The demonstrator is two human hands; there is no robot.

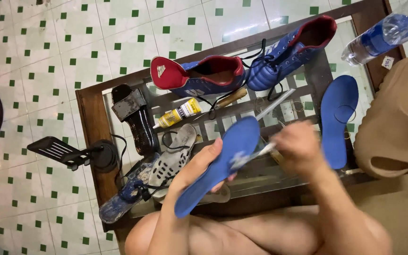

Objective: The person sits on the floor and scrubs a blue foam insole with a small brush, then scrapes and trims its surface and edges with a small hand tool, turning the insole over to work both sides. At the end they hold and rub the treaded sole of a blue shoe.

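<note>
My left hand (199, 165) holds a blue shoe insole (223, 160) from below, tilted over the glass-topped wooden table (93, 123). My right hand (293, 146), blurred, grips a thin pale tool (263, 150) whose tip touches the insole's upper face, where a whitish smear shows. A second blue insole (338, 118) lies flat on the table to the right. Two blue football boots with red linings (201, 75) (291, 49) rest at the table's far side.
A yellow glue tube (179, 113), a wooden-handled tool (230, 98), a black sandal (135, 115) and a worn grey-blue shoe (142, 184) lie on the table. A tan foam slide (397, 118) and a plastic bottle (383, 35) are at right. A black stand (79, 153) sits on the tiled floor.
</note>
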